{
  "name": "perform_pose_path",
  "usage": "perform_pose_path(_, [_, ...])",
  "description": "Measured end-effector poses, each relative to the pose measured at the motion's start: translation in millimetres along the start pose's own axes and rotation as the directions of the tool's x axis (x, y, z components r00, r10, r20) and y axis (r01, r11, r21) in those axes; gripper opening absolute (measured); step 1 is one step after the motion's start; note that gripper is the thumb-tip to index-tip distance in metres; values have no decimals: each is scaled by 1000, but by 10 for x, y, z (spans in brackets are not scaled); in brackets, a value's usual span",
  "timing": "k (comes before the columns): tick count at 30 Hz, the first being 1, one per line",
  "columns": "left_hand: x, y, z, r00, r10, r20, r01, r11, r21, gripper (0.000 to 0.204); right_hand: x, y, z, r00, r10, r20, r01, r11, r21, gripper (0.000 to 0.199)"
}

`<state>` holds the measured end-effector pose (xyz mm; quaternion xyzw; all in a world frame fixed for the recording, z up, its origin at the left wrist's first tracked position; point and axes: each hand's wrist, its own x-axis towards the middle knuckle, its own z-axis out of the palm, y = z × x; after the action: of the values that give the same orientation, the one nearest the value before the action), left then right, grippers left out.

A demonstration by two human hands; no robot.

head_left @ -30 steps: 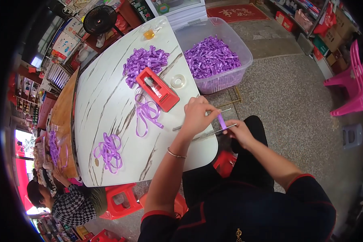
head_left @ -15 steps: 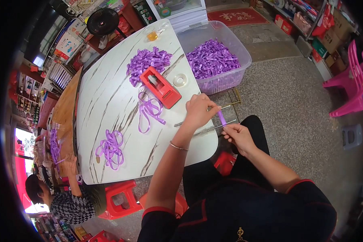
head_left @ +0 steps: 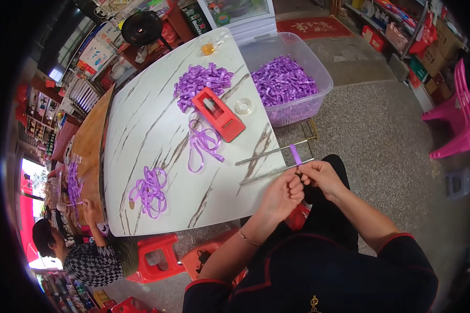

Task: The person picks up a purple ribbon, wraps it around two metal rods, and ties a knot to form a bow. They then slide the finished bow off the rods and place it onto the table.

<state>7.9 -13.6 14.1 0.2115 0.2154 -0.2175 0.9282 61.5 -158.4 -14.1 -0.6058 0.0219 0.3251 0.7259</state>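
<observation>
Pinching purple ribbon (head_left: 295, 155) by metal rods (head_left: 269, 153), my right hand (head_left: 322, 177) seemingly held it snug; whether my curled left hand (head_left: 285, 195) gripped anything, I couldn't tell.

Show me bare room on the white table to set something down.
Bare: the wide stretch left of the ribbon pile and above the tangle; also the patch between tangle, loose ribbon and rods. Crowded: around the dispenser, hemmed in by pile, loose ribbon and tape roll.

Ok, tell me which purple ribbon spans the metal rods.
The short band at the right hand, stretched between both rods; other ribbons lie bunched on tables or heaped in the clear bin.
</observation>
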Motion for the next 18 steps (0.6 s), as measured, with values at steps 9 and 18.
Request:
perform_pose_path(9, [-21, 32, -168, 948, -36, 316, 92, 982, -166, 16, 291, -1071, 199, 908, -157, 388, 340, 817, -465, 30])
perform_pose_path(18, [31, 43, -263, 899, -43, 435, 122, 980, -155, 31, 1693, -1301, 1235, 922, -113, 370, 321, 757, -569, 24])
